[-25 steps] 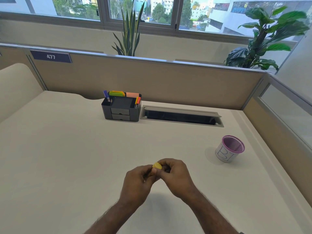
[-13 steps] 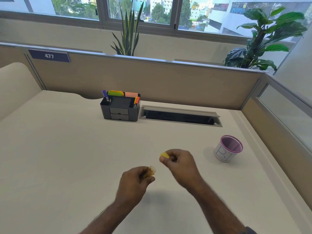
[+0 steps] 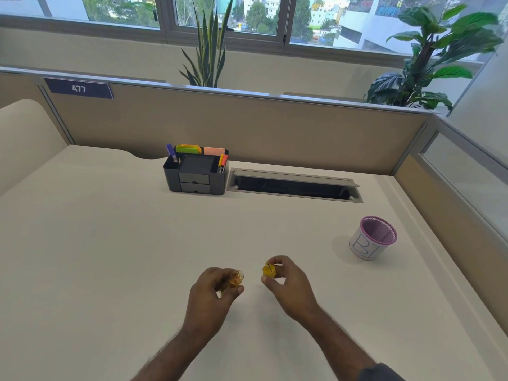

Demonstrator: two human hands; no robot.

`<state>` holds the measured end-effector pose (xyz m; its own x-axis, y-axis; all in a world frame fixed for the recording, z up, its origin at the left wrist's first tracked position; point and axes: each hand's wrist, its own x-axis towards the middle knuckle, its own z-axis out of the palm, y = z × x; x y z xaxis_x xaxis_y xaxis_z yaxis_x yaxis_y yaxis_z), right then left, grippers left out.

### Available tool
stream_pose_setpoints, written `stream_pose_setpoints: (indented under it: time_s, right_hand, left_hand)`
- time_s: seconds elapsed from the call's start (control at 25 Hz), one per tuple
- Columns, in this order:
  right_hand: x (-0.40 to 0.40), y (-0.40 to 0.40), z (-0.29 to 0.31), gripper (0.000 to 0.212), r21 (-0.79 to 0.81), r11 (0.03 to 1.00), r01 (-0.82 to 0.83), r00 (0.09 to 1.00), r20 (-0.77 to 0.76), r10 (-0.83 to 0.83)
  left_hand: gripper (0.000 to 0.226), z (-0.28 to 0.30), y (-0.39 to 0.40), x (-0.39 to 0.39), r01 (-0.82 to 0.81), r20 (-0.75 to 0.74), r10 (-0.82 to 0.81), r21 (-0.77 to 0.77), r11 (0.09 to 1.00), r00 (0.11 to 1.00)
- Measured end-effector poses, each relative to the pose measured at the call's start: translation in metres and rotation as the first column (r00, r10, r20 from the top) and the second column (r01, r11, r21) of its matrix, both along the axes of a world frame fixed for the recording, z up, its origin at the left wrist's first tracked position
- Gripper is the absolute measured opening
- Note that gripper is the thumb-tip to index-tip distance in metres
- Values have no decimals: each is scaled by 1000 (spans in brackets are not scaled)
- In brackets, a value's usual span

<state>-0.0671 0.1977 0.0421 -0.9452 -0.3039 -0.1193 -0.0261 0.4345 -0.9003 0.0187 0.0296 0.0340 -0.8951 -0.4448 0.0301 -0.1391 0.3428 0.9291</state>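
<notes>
My left hand (image 3: 213,294) grips a small clear container (image 3: 235,279) with an open mouth and orange-yellow contents, held just above the desk. My right hand (image 3: 288,284) pinches a small yellow cap (image 3: 268,270) between thumb and fingers, a short gap to the right of the container. Most of the container's body is hidden inside my left fingers.
A dark desk organiser (image 3: 196,171) with pens and sticky notes stands at the back. A cable slot (image 3: 294,185) lies beside it. A mesh cup with a pink rim (image 3: 372,239) sits at the right. Partition walls (image 3: 247,127) close the desk's back and right.
My hands were together on the capped container, then drew apart. The yellow cap came off in my right hand; the open container stays in my left.
</notes>
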Motion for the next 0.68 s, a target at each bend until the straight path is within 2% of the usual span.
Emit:
stream_pose_setpoints:
  time_s: [0.12, 0.2, 0.44, 0.68]
  right_hand:
    - [7, -1, -29, 26, 211, 978, -1, 984, -172, 38]
    - [9, -5, -41, 30, 287, 958, -17, 974, -210, 80]
    - [14, -9, -54, 37, 456, 887, -72, 968, -182, 172]
    - [17, -1, -54, 56, 471, 878, -79, 976, -140, 164]
  left_hand:
    - [25, -5, -1, 1, 3, 12, -3, -21, 1000, 1000]
    - [25, -6, 0, 0, 11, 12, -10, -35, 999, 1000]
    - [35, -4, 5, -2, 16, 42, -15, -12, 1000, 999]
    - [39, -4, 8, -6, 16, 51, -16, 9, 1000, 999]
